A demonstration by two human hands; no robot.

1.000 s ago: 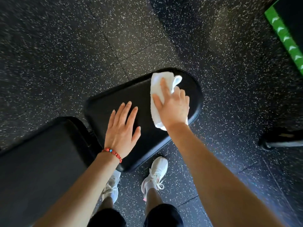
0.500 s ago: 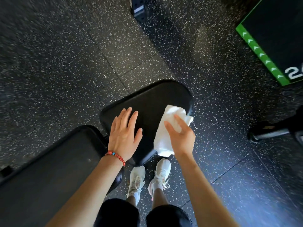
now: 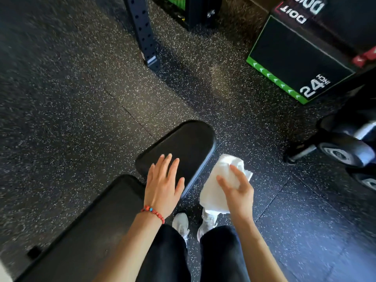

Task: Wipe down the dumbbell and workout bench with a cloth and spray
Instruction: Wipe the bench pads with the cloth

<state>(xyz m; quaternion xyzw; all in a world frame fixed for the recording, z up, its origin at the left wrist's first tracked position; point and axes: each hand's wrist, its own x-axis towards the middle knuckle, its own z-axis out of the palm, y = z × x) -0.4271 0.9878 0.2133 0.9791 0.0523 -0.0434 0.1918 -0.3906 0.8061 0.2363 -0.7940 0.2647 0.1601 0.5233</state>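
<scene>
White cloth in right hand, off bench

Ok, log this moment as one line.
left hand flat on bench seat pad | right hand holds white cloth off pad

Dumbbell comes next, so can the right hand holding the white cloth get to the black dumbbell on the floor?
Probably yes: bare speckled floor lies between the right hand with white cloth and black dumbbell.
</scene>
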